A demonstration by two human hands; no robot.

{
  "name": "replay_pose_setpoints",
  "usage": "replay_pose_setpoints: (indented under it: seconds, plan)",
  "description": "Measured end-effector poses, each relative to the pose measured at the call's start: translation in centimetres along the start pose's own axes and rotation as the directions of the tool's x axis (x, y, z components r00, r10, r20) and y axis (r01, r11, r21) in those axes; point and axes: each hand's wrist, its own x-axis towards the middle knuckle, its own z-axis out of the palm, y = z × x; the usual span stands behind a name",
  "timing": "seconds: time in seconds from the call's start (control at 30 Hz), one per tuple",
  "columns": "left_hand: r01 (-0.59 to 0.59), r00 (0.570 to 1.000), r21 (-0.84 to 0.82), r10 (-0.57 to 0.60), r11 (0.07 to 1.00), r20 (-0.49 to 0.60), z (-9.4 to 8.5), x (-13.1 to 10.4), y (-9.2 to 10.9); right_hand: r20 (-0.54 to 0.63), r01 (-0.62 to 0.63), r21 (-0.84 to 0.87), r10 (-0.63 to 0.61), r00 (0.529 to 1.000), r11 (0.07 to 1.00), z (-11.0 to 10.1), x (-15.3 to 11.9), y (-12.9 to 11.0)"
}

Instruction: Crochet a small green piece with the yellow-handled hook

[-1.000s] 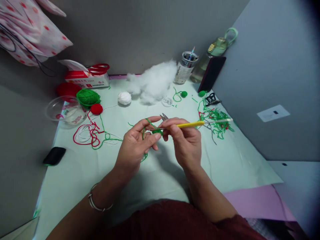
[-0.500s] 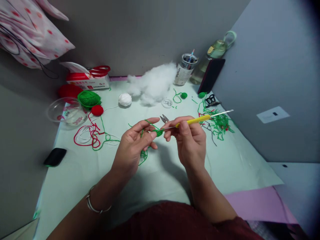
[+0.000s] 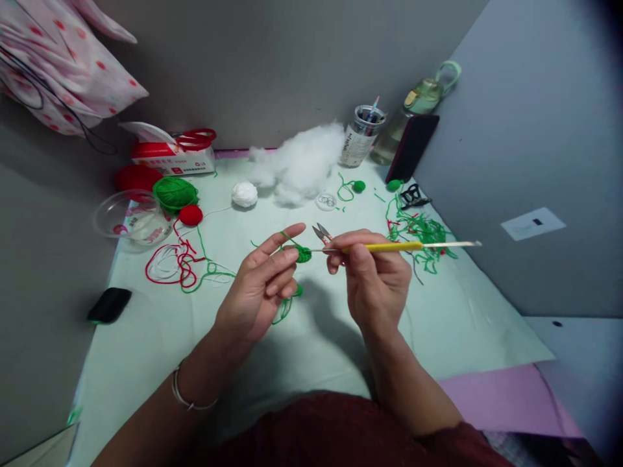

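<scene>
Behind the hook [image 3: 396, 247], fluff [image 3: 304, 163] lies between the box [image 3: 171, 159] at left and the cup [image 3: 358, 146], bottle [image 3: 420, 98] and phone [image 3: 413, 149] at right.

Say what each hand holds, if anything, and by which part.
The right hand grips the crochet hook by its yellow handle; the left hand pinches the small green crocheted piece at its left edge.

Cool, dim light casts soft shadows beneath the hands [image 3: 374, 285]; the upper-right corner blackens.
</scene>
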Motion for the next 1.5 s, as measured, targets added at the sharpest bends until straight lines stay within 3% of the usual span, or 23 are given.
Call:
replay_pose_setpoints:
  seconds: [0.07, 0.17, 0.3, 0.4, 0.47, 0.53, 0.63, 0.77, 1.07, 1.2, 1.3, 1.4, 1.47, 1.5]
  plan:
    - [-0.023, 0.999, 0.035, 0.022, 0.999, 0.03, 0.0, -0.1, -0.2, 0.024, -0.048, 0.025, 0.048, 0.999, 0.999, 0.1, 0.2, -0.1]
    - [-0.062, 0.998, 0.096, 0.059, 0.993, 0.036, 0.1, -0.1, -0.9, 0.041, 0.02, -0.078, -0.017, 0.999, 0.997, 0.5, 0.0, -0.1]
    - [-0.14, 0.989, 0.087, 0.143, 0.986, -0.036, 0.1, 0.1, -1.9, 0.109, 0.242, -0.292, -0.219, 0.97, 0.925, 0.7, -0.9, 0.3]
    - [-0.045, 0.999, -0.009, 0.045, 0.999, -0.026, 0.1, 0.1, -1.6, 0.124, 0.385, -0.424, -0.369, 0.921, 0.82, 0.5, -1.1, 0.6]
    - [0.036, 0.999, -0.06, -0.037, 0.998, -0.01, 0.1, 0.0, -0.8, 0.086, 0.291, -0.349, -0.279, 0.956, 0.891, 0.2, -0.8, 0.4]
    - [0.03, 0.999, -0.061, -0.032, 0.998, -0.031, 0.1, -0.3, 0.1, 0.006, 0.079, -0.14, -0.079, 0.997, 0.987, 0.0, -0.3, 0.0]
    - [-0.042, 0.999, 0.047, 0.043, 0.998, -0.009, 0.2, -0.8, 0.5, 0.026, -0.171, 0.148, 0.168, 0.985, 0.974, 0.0, 0.2, -0.2]
    - [-0.147, 0.989, 0.202, 0.148, 0.968, 0.012, -0.2, -1.1, -0.6, 0.104, -0.235, 0.168, 0.22, 0.97, 0.957, 0.5, -0.2, 0.1]
    - [-0.161, 0.984, 0.23, 0.173, 0.96, -0.033, -1.4, -1.6, -0.8, 0.185, -0.373, 0.334, 0.328, 0.927, 0.865, 0.7, 0.1, 0.0]
    - [-0.208, 0.97, 0.308, 0.235, 0.928, -0.053, -1.9, -1.8, -0.8, 0.136, -0.22, 0.177, 0.198, 0.971, 0.959, 0.8, -0.6, -0.4]
    - [-0.247, 0.95, 0.411, 0.302, 0.878, -0.075, -2.1, -1.9, -1.1, 0.17, 0.093, -0.087, -0.077, 0.982, 0.992, 0.9, -1.3, -0.3]
    - [-0.303, 0.913, 0.45, 0.391, 0.84, -0.115, -2.1, -2.0, -1.7, 0.309, 0.437, -0.313, -0.345, 0.887, 0.844, 1.2, -1.8, 0.2]
    - [-0.313, 0.914, 0.37, 0.384, 0.875, -0.135, -2.0, -2.0, -2.0, 0.374, 0.555, -0.438, -0.418, 0.828, 0.707, 1.3, -2.1, 0.4]
    - [-0.277, 0.937, 0.301, 0.326, 0.912, -0.127, -1.9, -1.9, -2.0, 0.378, 0.575, -0.481, -0.435, 0.817, 0.662, 1.3, -2.1, 0.5]
